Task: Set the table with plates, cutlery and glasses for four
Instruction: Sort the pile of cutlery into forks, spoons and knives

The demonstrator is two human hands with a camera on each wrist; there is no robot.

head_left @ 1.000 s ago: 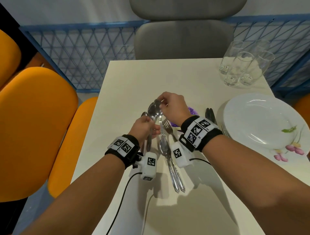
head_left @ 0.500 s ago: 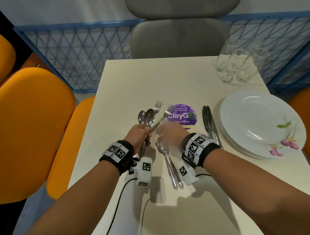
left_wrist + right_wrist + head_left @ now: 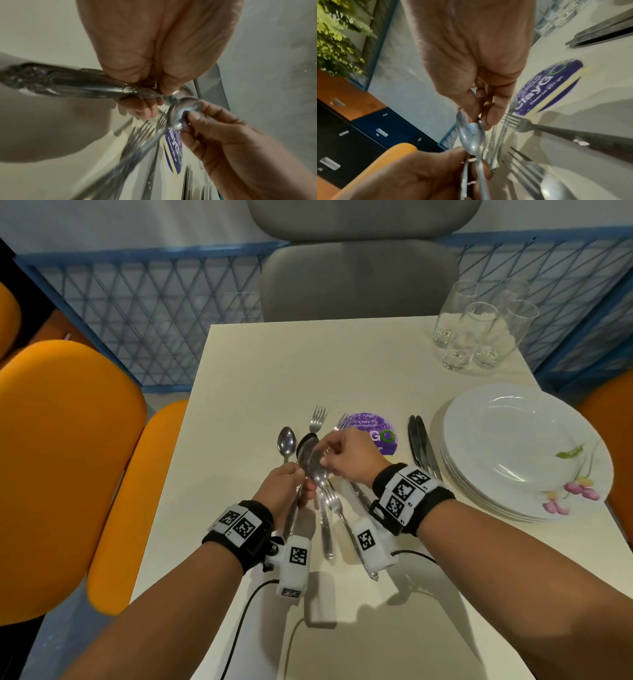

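My left hand grips a bunch of silver spoons by their handles, bowls pointing up and away. My right hand pinches the bowl of one spoon right beside that bunch. In the left wrist view the ornate handles run through my left fist, and right-hand fingers clasp a bowl. Seen from the right wrist, the pinched bowl is just above my left hand. Forks lie on the table under both hands. Stacked white plates and glasses stand at the right.
Two dark knives lie left of the plate stack. A round purple sticker marks the table's middle, with a fork beside it. Orange chairs stand on the left, a grey chair at the far end.
My right hand dropped to the cutlery lying on the table, then came back up to the spoons in my left hand and now pinches a bowl. The left hand barely moved.
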